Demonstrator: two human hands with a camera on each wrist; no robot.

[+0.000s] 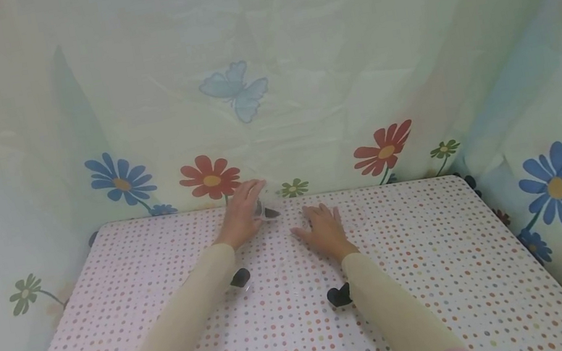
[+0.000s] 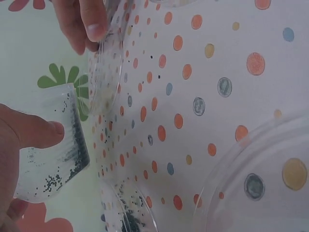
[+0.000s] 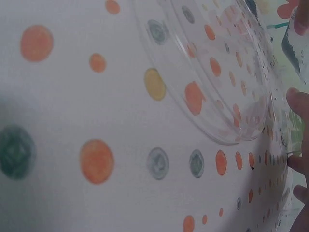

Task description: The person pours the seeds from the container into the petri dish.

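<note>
My left hand (image 1: 242,212) grips a tilted clear plastic cup (image 2: 53,145) near the table's back edge, the thumb across its side. Tiny black grains lie banked along one wall of the cup, with a few scattered inside. Nearby, my right hand (image 1: 325,232) is low over the tabletop, thumb and fingers spread apart. In the left wrist view, its fingertips are right at the rim of a clear shallow dish (image 2: 113,72). Another clear dish (image 2: 148,212) holds a pile of black grains below the cup.
A larger clear round dish (image 3: 212,128) lies on the dotted tabletop (image 1: 445,272). Some loose black grains are on the table. A flowered curtain (image 1: 297,72) stands behind the table and at both sides. Dark rounded pieces (image 1: 241,278) show beside the sleeves.
</note>
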